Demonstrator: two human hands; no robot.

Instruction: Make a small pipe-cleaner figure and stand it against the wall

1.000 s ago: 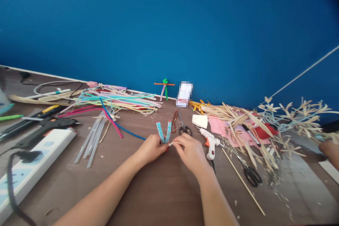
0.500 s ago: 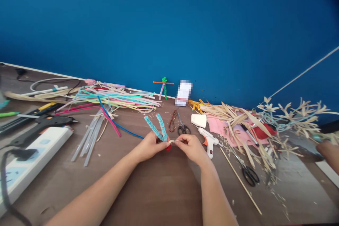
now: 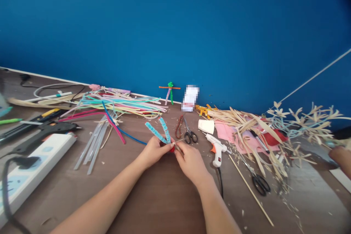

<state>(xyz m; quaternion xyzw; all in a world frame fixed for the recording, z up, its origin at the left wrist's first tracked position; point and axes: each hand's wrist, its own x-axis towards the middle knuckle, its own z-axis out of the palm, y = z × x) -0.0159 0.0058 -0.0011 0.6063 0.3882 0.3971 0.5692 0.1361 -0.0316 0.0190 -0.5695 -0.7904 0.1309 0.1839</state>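
On my head camera, my left hand [image 3: 155, 150] pinches two blue pipe cleaners [image 3: 155, 133] spread in a V, while my right hand [image 3: 190, 162] grips a thin pale strip [image 3: 178, 141] at their base, near black-handled scissors [image 3: 190, 137] and a white hot glue gun [image 3: 216, 152].

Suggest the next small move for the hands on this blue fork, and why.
Probably keep the left hand steady on the base of the blue pipe-cleaner fork and let the right hand pull the thin pale strand snug at the join. The strand runs from the right hand to the base beside a red bit, so tension there should firm it.
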